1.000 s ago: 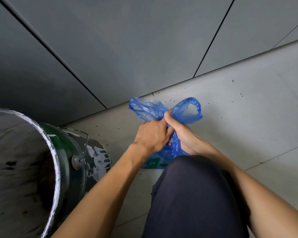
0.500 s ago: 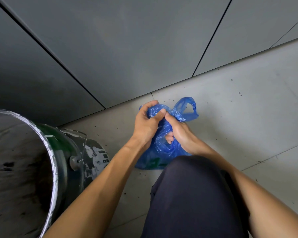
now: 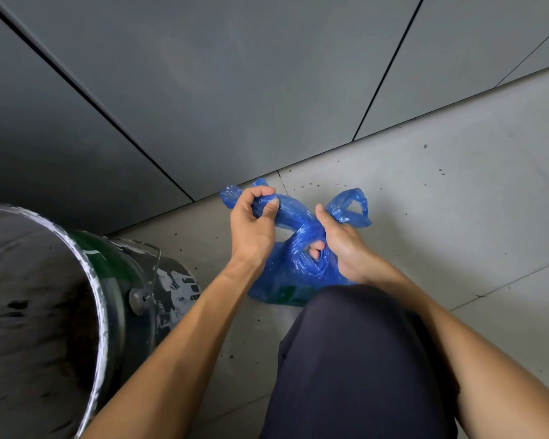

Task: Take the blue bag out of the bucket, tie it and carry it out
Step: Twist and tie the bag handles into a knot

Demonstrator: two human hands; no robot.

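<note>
The blue bag (image 3: 293,267) lies on the tiled floor just in front of my knee, outside the bucket (image 3: 76,274). Its two handles are crossed above it. My left hand (image 3: 252,231) grips the left handle, which is stretched out to the left. My right hand (image 3: 343,242) holds the right handle, whose loop sticks out past my thumb. Some of my right fingers poke through the plastic under the crossing. The paint-stained metal bucket stands at the lower left, its dark inside showing.
A grey panelled wall (image 3: 235,74) rises right behind the bag. Light floor tiles (image 3: 441,191) with dark specks spread to the right. My dark-trousered knee (image 3: 355,359) fills the lower middle.
My hands were pressed together over the bag's top. They have since drawn apart, the left pulling one handle leftwards and the right holding the other.
</note>
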